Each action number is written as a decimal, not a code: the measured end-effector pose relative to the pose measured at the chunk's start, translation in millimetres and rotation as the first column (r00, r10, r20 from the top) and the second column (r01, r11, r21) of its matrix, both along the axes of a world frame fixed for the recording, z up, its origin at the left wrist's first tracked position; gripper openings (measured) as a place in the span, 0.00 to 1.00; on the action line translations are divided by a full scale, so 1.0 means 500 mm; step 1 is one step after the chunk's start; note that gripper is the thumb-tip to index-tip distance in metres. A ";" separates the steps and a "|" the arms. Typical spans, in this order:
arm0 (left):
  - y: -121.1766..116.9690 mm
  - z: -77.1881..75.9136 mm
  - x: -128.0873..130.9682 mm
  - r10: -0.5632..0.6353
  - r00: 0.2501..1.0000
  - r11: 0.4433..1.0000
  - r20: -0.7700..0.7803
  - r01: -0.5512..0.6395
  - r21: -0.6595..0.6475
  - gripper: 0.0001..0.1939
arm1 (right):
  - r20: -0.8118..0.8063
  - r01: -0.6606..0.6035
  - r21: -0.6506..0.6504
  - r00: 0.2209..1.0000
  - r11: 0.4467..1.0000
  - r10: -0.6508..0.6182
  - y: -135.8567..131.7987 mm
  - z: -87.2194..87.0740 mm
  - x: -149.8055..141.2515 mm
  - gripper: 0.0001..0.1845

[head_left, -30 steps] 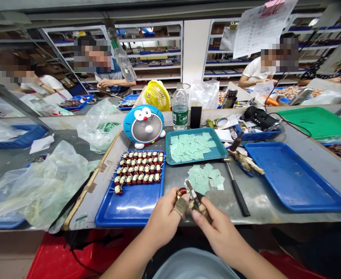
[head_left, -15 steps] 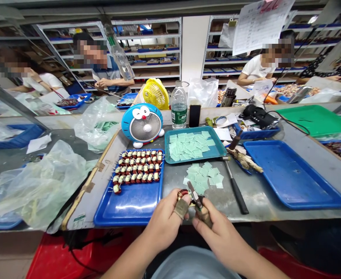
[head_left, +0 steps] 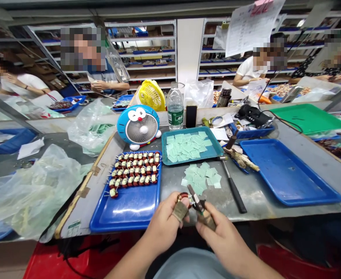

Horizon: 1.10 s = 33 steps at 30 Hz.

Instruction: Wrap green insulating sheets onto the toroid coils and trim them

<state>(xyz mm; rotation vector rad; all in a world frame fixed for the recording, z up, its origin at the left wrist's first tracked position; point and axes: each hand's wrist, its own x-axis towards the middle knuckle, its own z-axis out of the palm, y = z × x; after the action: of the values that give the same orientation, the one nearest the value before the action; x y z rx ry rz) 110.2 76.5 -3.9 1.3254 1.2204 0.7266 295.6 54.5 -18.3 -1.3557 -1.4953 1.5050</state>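
Observation:
My left hand (head_left: 166,223), its thumb wrapped in tape, pinches a small copper-wound coil (head_left: 183,197) near the bench's front edge. My right hand (head_left: 219,230) grips a pair of pliers (head_left: 197,204) whose tip touches the coil. Just left of my hands is a blue tray (head_left: 126,209) with several rows of finished coils (head_left: 132,174). A loose heap of pale green squares (head_left: 201,177) lies just beyond my hands, and more fill a teal tray (head_left: 216,149).
A hammer (head_left: 232,186) lies right of the squares, beside a bare blue tray (head_left: 289,178). A blue cartoon fan (head_left: 138,126), a water bottle (head_left: 175,108) and a phone (head_left: 191,116) stand behind. Plastic bags (head_left: 33,190) cover the left. Other people work across the bench.
The view has drifted slightly left and down. My hands stay together on the coil and pliers, with the pliers tilted a little more.

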 end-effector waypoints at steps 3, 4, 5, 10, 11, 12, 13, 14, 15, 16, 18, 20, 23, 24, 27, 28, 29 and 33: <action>0.004 0.006 0.005 0.044 0.996 0.995 -0.083 -0.036 0.093 0.17 | 0.186 0.013 0.147 0.982 0.989 -0.041 0.013 -0.005 -0.002 0.07; 0.005 0.008 0.007 0.059 0.994 0.992 -0.097 -0.048 0.113 0.17 | 0.200 -0.011 0.147 0.980 0.989 -0.018 0.017 -0.003 0.000 0.07; 0.004 0.009 0.008 0.070 0.992 0.990 -0.103 -0.057 0.127 0.16 | 0.192 -0.048 0.131 0.981 0.990 0.022 0.021 0.001 0.002 0.06; -0.006 0.004 0.012 0.114 0.988 0.986 -0.100 -0.100 0.134 0.16 | 0.136 -0.187 0.075 0.975 0.979 0.176 0.025 0.025 0.014 0.14; -0.008 0.001 0.013 0.123 0.988 0.986 -0.097 -0.110 0.127 0.16 | 0.143 -0.194 0.072 0.973 0.978 0.183 0.023 0.027 0.015 0.15; -0.011 -0.001 0.014 0.129 0.987 0.986 -0.092 -0.118 0.121 0.16 | 0.149 -0.203 0.066 0.970 0.977 0.192 0.021 0.029 0.015 0.17; -0.013 -0.002 0.014 0.134 0.987 0.986 -0.084 -0.123 0.116 0.16 | 0.151 -0.211 0.058 0.968 0.976 0.200 0.018 0.030 0.015 0.18; -0.015 -0.003 0.015 0.143 0.987 0.985 -0.074 -0.134 0.112 0.16 | 0.150 -0.216 0.050 0.967 0.975 0.206 0.015 0.029 0.014 0.19; -0.017 -0.004 0.016 0.151 0.986 0.984 -0.063 -0.144 0.107 0.17 | 0.150 -0.215 0.045 0.967 0.976 0.206 0.012 0.028 0.012 0.20; -0.018 -0.005 0.017 0.156 0.986 0.983 -0.052 -0.151 0.102 0.17 | 0.153 -0.210 0.045 0.968 0.977 0.201 0.009 0.024 0.009 0.20; -0.019 -0.006 0.018 0.156 0.987 0.984 -0.041 -0.151 0.098 0.17 | 0.175 -0.183 0.066 0.970 0.981 0.169 0.005 0.014 0.002 0.16; -0.018 -0.007 0.019 0.154 0.987 0.983 -0.053 -0.148 0.109 0.17 | 0.233 -0.136 0.114 0.967 0.984 0.107 0.005 0.002 -0.007 0.11; -0.011 -0.005 0.016 0.181 0.980 0.976 -0.084 -0.168 0.135 0.17 | 0.296 -0.085 0.183 0.955 0.979 0.027 0.011 -0.005 -0.015 0.08; -0.009 -0.003 0.014 0.186 0.979 0.975 -0.085 -0.173 0.139 0.17 | 0.278 -0.094 0.177 0.960 0.980 0.042 0.014 -0.003 -0.015 0.07; -0.004 0.006 0.009 0.191 0.980 0.973 -0.063 -0.180 0.143 0.18 | 0.191 -0.163 0.102 0.971 0.981 0.141 0.020 0.014 -0.008 0.07; -0.003 0.009 0.008 0.197 0.979 0.972 -0.052 -0.188 0.142 0.18 | 0.183 -0.182 0.083 0.969 0.980 0.165 0.021 0.020 -0.005 0.08; -0.002 0.012 0.007 0.197 0.980 0.972 -0.039 -0.189 0.139 0.19 | 0.191 -0.193 0.077 0.966 0.978 0.176 0.020 0.024 -0.003 0.08; 0.000 0.012 0.003 0.179 0.983 0.978 -0.035 -0.174 0.118 0.20 | 0.258 -0.205 0.115 0.951 0.972 0.170 0.017 0.024 0.001 0.07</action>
<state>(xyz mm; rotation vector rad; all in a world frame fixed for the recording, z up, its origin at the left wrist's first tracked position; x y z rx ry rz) 111.7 76.7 2.3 1.3441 1.3629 0.9083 296.0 62.8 -6.2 -1.3878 -1.8971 1.3497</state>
